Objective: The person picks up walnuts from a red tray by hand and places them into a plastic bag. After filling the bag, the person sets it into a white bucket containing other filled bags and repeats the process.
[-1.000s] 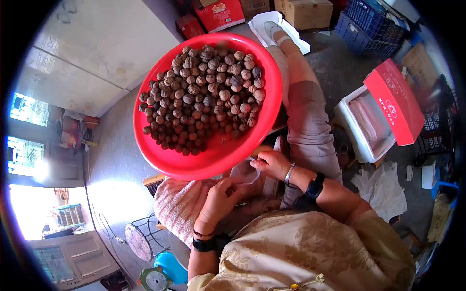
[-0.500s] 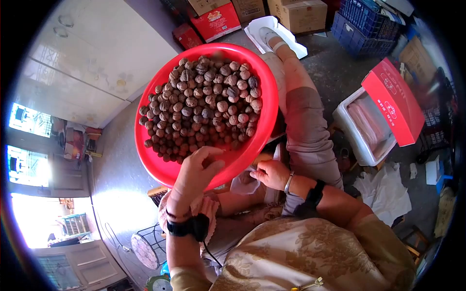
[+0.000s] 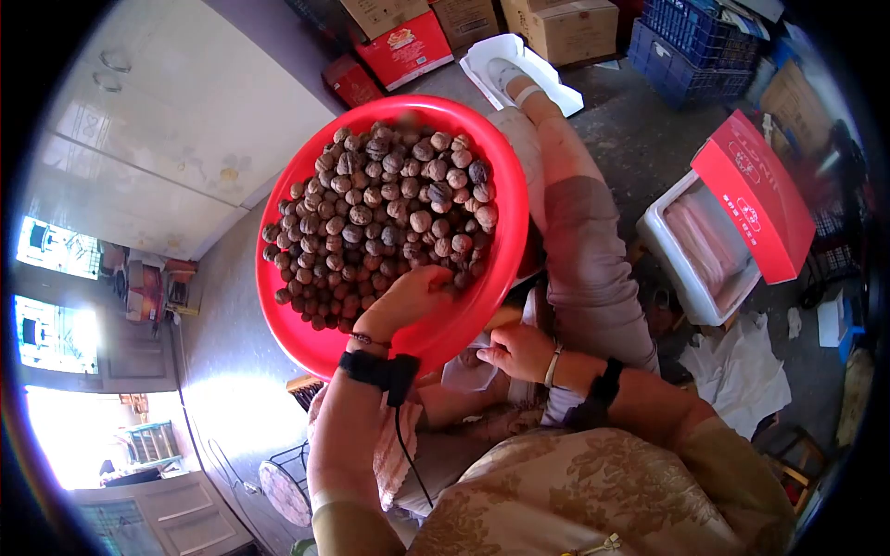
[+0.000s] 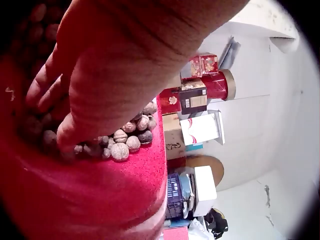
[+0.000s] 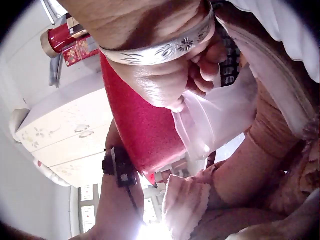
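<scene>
A wide red basin (image 3: 513, 185) holds a heap of brown walnuts (image 3: 371, 213). My left hand (image 3: 413, 298) reaches over its near rim, fingertips down among the walnuts at the near edge of the heap. In the left wrist view the thumb and fingers of that hand (image 4: 110, 80) stand apart, with walnuts (image 4: 120, 151) around their tips. Below the basin's near side, my right hand (image 3: 521, 354) pinches the edge of a thin, clear plastic bag (image 5: 200, 120). The bag hangs beside the basin's outer wall (image 5: 145, 120), its mouth partly spread.
A white foam box (image 3: 691, 250) with a red lid (image 3: 753, 199) stands to the right, near crumpled white plastic (image 3: 742, 375). Cardboard boxes (image 3: 565, 32) and blue crates (image 3: 691, 51) line the back. A pink towel (image 3: 389, 463) lies over my lap.
My left hand has come up from beside the bag, passed over the basin's near rim and gone down to the walnuts. The right hand stays at the bag, and the head view has shifted slightly.
</scene>
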{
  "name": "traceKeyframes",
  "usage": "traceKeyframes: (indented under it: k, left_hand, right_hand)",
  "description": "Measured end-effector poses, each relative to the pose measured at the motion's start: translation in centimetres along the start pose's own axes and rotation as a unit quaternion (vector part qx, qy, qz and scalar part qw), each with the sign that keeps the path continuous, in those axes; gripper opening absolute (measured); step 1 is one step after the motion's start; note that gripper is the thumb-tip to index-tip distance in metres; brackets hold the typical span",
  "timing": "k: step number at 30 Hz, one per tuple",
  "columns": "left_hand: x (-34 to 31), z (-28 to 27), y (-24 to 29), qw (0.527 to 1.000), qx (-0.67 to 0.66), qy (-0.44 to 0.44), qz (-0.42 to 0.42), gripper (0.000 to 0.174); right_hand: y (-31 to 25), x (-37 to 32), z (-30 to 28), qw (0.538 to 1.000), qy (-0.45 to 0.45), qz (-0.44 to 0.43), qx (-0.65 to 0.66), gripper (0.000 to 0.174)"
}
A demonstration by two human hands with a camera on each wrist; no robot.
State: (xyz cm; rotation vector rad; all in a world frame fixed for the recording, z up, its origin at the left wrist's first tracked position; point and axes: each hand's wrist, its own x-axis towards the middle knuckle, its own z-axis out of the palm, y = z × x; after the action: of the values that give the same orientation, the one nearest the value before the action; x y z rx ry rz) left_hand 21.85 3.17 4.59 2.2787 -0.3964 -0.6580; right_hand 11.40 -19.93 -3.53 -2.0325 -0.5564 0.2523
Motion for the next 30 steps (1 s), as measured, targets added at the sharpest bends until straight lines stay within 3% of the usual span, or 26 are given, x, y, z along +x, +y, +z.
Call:
traceKeyframes:
  k: [3, 5, 6, 8, 9, 11, 21, 27, 29, 30]
  left_hand:
    - [1.0, -0.3, 0.8, 0.994, 0.107, 0.014, -0.023, 0.034]
    - [1.0, -0.9, 2.7, 0.99, -0.011, 0.102, -0.094, 0.033]
    - [1.3, -0.9, 2.7, 0.99, -0.011, 0.101, -0.095, 0.033]
    - [1.9, -0.9, 2.4, 0.974, 0.127, 0.188, -0.005, 0.038]
    - [2.1, -0.9, 2.2, 0.974, 0.128, 0.188, -0.005, 0.038]
    - [2.7, -1.1, 2.2, 0.961, 0.178, 0.182, 0.106, 0.042]
    - [6.2, -0.9, 1.4, 0.951, 0.281, 0.099, 0.081, 0.037]
    - [5.8, -0.7, 2.8, 0.979, 0.161, 0.119, 0.046, 0.015]
    - [5.8, -0.7, 2.3, 0.976, 0.002, 0.216, -0.021, 0.017]
    - [5.5, -0.8, 1.9, 0.977, 0.003, 0.214, -0.021, 0.017]
  right_hand:
    - [0.0, 0.1, 0.0, 1.0, -0.006, 0.004, -0.017, 0.04]
    - [-0.5, 0.1, -0.4, 0.999, -0.036, 0.033, -0.021, 0.039]
    - [-0.5, 0.1, -0.5, 0.999, -0.036, 0.034, -0.02, 0.039]
    - [-0.6, 0.1, -0.5, 0.999, -0.038, 0.032, -0.009, 0.039]
    - [-0.7, 0.1, -0.5, 0.999, -0.038, 0.032, -0.008, 0.039]
    - [-0.8, 0.2, -0.7, 0.998, -0.049, 0.034, -0.026, 0.038]
    - [-0.7, 0.1, -0.8, 0.999, -0.044, 0.022, -0.001, 0.039]
    - [-0.1, 0.1, -0.3, 0.999, -0.031, 0.012, -0.006, 0.039]
    - [-0.1, 0.0, -0.2, 0.999, -0.031, 0.01, -0.022, 0.039]
    - [0.0, -0.1, 0.0, 0.999, -0.03, 0.012, -0.021, 0.039]
